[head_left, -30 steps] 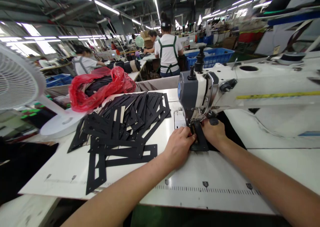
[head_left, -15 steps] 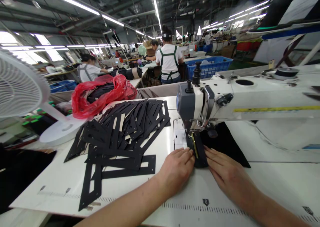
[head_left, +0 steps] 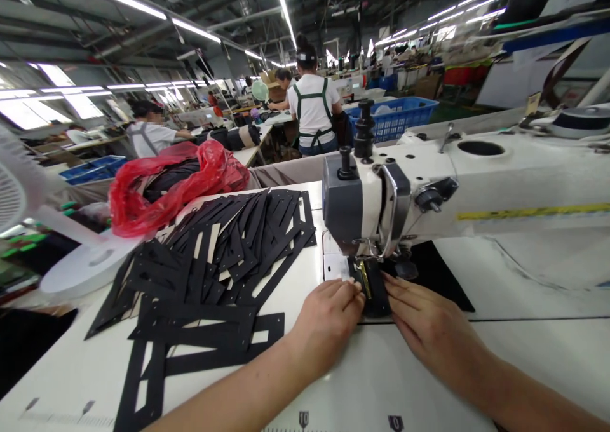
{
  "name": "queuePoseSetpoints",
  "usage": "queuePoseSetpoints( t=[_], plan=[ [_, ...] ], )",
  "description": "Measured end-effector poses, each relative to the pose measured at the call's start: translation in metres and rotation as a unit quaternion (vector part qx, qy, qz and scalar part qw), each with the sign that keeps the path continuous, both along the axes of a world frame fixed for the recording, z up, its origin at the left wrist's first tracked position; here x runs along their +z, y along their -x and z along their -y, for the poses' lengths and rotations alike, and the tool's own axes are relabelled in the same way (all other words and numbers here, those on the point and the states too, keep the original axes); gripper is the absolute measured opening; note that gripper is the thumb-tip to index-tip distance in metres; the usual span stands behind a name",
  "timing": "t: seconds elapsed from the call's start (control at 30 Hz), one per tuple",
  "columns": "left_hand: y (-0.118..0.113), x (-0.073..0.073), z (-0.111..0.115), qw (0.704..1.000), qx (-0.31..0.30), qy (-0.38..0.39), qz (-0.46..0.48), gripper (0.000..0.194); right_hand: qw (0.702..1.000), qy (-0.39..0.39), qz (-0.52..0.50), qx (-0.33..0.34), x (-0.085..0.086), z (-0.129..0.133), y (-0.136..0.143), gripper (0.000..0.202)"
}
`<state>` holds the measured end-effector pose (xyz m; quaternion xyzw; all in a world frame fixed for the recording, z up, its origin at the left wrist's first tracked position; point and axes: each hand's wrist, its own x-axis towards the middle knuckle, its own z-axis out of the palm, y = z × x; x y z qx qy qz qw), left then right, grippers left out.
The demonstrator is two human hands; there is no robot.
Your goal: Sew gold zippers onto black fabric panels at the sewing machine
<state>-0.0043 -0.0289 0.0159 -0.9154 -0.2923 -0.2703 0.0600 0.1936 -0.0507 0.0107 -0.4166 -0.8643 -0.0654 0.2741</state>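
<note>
A black strap-like piece with a gold-toothed zipper [head_left: 365, 281] in its slot lies under the head of a white and grey sewing machine [head_left: 381, 209]. My left hand [head_left: 331, 317] has its fingers bent and pressed together, gripping the piece's left edge. On the opposite side, my right hand [head_left: 431, 311] lies with straight fingers, their tips against the piece's right edge. Under and beyond that hand, a larger black fabric panel [head_left: 441, 273] spreads to the right beneath the machine arm. The needle and presser foot are hard to make out.
Many slotted black frame pieces [head_left: 214, 324] are heaped left of my hands. Behind them sits a red plastic bag [head_left: 166, 197], with a white fan [head_left: 81, 254] farther left. A person in a white shirt [head_left: 312, 111] stands ahead beside a blue crate [head_left: 400, 117].
The view has shifted so that the fan and the heap sit farther left. Both hands remain at the zipper piece under the machine, with little change in grip.
</note>
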Motion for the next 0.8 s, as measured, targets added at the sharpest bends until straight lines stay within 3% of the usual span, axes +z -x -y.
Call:
queuePoseSetpoints(
  t=[0.37,0.8],
  plan=[
    [0.002,-0.002,-0.019,0.998,0.010,0.061,-0.014,0.020,0.999,0.029,-0.031,0.004,0.001,-0.021,0.000,0.029],
    [0.001,0.001,-0.024,0.998,0.007,0.060,-0.005,0.023,1.000,0.010,-0.026,-0.015,-0.009,-0.044,-0.002,0.022]
  ],
)
